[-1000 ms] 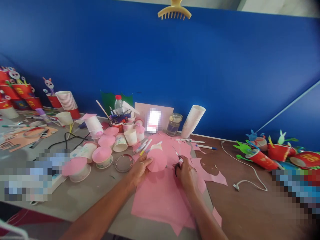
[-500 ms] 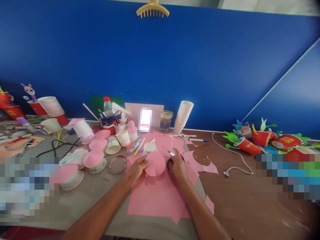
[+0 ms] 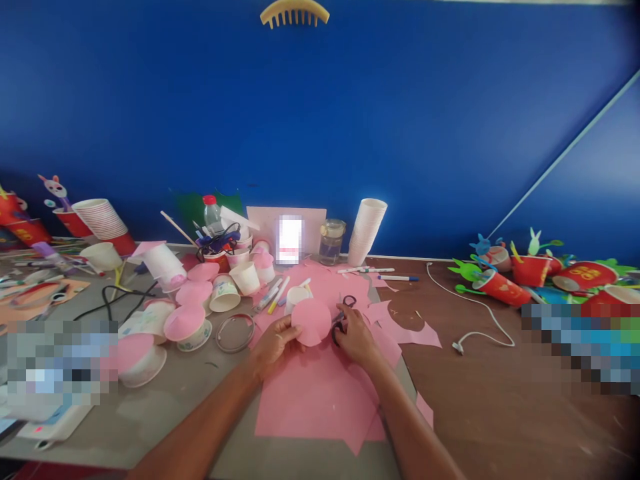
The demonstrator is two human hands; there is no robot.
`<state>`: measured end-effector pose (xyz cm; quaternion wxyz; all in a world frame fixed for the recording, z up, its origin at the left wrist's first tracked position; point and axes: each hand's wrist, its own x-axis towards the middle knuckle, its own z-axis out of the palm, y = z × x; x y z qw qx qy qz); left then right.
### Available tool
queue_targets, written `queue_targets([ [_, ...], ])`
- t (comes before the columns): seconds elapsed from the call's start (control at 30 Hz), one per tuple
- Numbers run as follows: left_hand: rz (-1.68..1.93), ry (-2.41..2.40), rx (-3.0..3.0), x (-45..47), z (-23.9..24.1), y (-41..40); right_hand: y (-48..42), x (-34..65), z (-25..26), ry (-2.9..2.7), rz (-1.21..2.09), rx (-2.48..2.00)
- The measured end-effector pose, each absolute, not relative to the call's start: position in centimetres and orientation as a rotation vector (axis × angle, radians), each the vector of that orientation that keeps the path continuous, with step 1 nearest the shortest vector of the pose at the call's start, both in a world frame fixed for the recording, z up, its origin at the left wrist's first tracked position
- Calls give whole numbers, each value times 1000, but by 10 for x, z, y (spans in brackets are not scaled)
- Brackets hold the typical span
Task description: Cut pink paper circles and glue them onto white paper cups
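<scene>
My left hand [image 3: 274,343] grips a round pink paper disc [image 3: 312,321] at its left edge, thumb on top. The disc is held above a large pink sheet [image 3: 320,407]. My right hand [image 3: 357,339] is just right of the disc, its fingers on black-handled scissors [image 3: 340,325]. The scissors' handle loops show beside the fingers; their blades are hard to make out. Right behind the disc stands a small white paper cup [image 3: 297,296].
Left are paper cups topped with pink paper [image 3: 184,323] and a roll of tape [image 3: 235,333]. A lit phone [image 3: 290,239], a glass jar [image 3: 331,241] and stacked white cups [image 3: 367,230] stand behind. Pink scraps [image 3: 410,331], a white cable [image 3: 483,308] and red cup crafts [image 3: 500,287] lie right.
The scissors have turned in my right hand; their blades no longer point up-left past the fingers. The disc now faces me more flatly, its cut slit less visible.
</scene>
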<state>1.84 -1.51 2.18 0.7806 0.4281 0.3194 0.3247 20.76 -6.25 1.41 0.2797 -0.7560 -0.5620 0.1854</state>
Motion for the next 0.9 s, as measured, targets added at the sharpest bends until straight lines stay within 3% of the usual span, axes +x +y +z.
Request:
queue_targets([
  [0.23, 707, 688, 943, 21, 19, -17, -67, 199, 20, -1530, 109, -2125],
  [0.4, 692, 685, 934, 22, 20, -17, -65, 202, 23, -1526, 425, -2015],
  [0.63, 697, 693, 929, 23, 24, -19, -71, 204, 36, -1136, 892, -1490],
  [0.9, 680, 747, 1031, 24, 24, -22, -69, 193, 31, -1168, 1053, -1323],
])
